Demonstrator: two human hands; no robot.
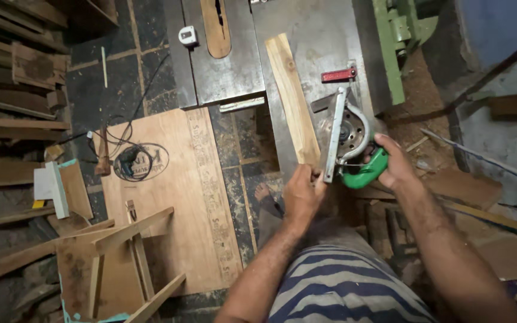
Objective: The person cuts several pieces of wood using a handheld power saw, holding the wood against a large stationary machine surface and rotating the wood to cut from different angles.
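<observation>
A long pale wooden plank lies lengthwise on the grey metal saw table. My left hand grips the plank's near end. My right hand is closed around the green handle of a hand-held circular saw, whose metal base plate and blade guard rest just to the right of the plank's near end. The blade itself is mostly hidden by the guard.
A red clamp-like piece sits on the table beyond the saw. A large plywood sheet lies on the floor at left with a coiled black cable, wooden frame pieces and stacked timber. My bare foot shows below the table.
</observation>
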